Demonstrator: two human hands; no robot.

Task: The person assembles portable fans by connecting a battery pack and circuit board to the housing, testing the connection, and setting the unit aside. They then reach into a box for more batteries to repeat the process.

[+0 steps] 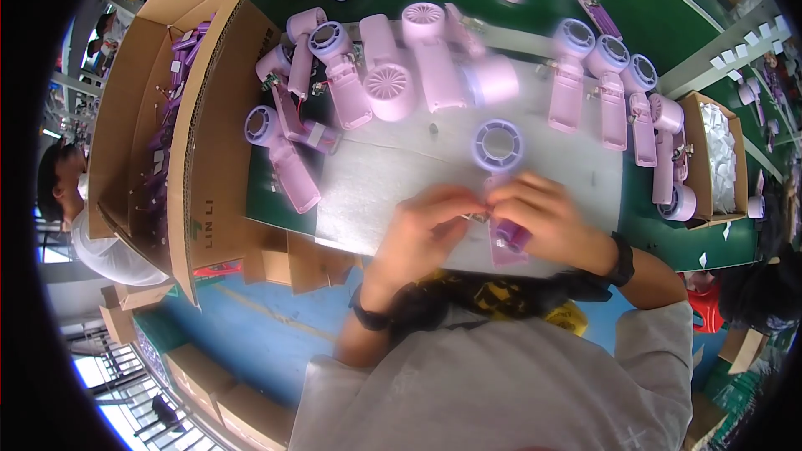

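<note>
A pink handheld fan with a lilac ring head lies in front of me, its opened handle pointing my way. Both hands meet over that handle. My left hand is closed in a pinch near a small circuit board; what sits between its fingertips is hidden. My right hand curls over the handle with a purple cylindrical battery under its fingers, and its fingertips come together with those of the left. Motion blurs both hands slightly.
A white mat covers part of the green bench. Several pink fan bodies stand in groups at the back, left and right. A tall carton of purple batteries is at left; a small box with white pieces is at right.
</note>
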